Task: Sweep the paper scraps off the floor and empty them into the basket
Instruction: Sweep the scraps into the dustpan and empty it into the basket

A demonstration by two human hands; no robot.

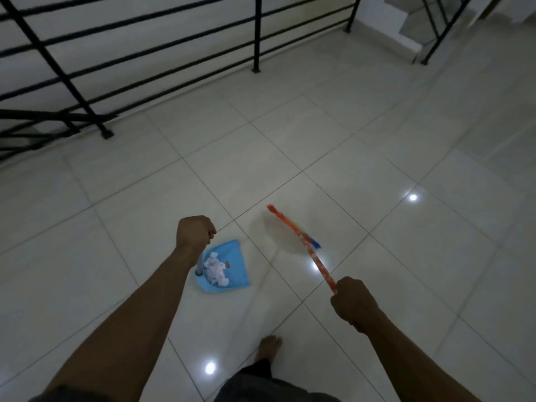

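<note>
Paper scraps (216, 271) collected in blue dustpan (229, 250), lower centre.
Left hand (195, 232) fingers clasp its handle; right hand (352, 303) fingers clasp the broom (301, 239).

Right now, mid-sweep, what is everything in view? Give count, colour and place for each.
dustpan: one, blue, low centre, under the left hand
paper scraps: small heap, white, inside the dustpan
broom: one, orange handle, motion-blurred, right of the dustpan
railing: one, black, across the top
floor: pale glossy tiles, throughout
foot: one, bare, bottom centre
left hand: grips the dustpan's handle
right hand: grips the broom's handle
</note>
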